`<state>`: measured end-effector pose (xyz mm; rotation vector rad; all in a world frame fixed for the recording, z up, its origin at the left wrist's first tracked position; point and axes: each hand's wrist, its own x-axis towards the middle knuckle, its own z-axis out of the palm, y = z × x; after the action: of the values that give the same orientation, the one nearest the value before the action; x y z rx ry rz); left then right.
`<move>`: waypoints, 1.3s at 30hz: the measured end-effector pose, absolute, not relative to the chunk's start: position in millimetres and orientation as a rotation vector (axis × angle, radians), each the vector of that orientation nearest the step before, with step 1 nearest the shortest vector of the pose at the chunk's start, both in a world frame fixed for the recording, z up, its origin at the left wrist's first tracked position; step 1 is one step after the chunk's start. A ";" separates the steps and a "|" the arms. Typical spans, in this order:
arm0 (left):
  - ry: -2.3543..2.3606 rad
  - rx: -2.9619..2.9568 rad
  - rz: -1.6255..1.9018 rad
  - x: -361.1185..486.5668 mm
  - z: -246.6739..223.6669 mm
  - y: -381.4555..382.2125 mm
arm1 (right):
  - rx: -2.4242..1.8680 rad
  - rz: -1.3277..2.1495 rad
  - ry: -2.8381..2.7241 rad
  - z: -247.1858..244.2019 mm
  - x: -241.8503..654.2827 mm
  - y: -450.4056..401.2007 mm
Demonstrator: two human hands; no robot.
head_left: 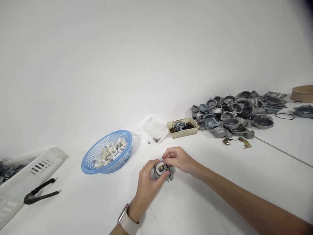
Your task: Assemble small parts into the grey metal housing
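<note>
The left hand (148, 182) gripped a small grey metal housing (163, 172) on the white table (220, 169). The right hand (179, 160) pinched its fingertips closed at the top of the housing. The housing lay just right of and in front of the blue basket (107, 151), which held white parts. A clear tray (154, 129), a beige tray (183, 127) and a pile of grey castings (234, 114) lay right of the basket; black tweezers (40, 192) lay to its left.

Bright even light, faint soft shadows, wide-angle bending at edges, dark top-right corner
</note>
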<state>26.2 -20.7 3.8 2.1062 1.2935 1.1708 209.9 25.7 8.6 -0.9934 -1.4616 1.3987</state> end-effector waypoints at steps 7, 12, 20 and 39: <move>1.322 2.061 1.160 24.5 2.9 -18.1 | -1.014 1.368 -1.491 11.1 209.7 25.3; 1.330 2.041 1.138 22.4 3.8 -16.7 | -1.051 1.314 -1.546 18.2 210.4 21.8; 1.326 1.963 1.151 16.2 -0.7 -14.0 | -1.086 1.389 -1.622 19.1 214.1 19.6; 1.268 2.022 1.034 11.3 2.0 -15.9 | -1.068 1.389 -1.704 20.3 218.2 20.8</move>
<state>11.3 -15.9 2.0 2.0223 1.2679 1.0343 218.2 20.8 20.3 -1.0684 -1.7040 1.3892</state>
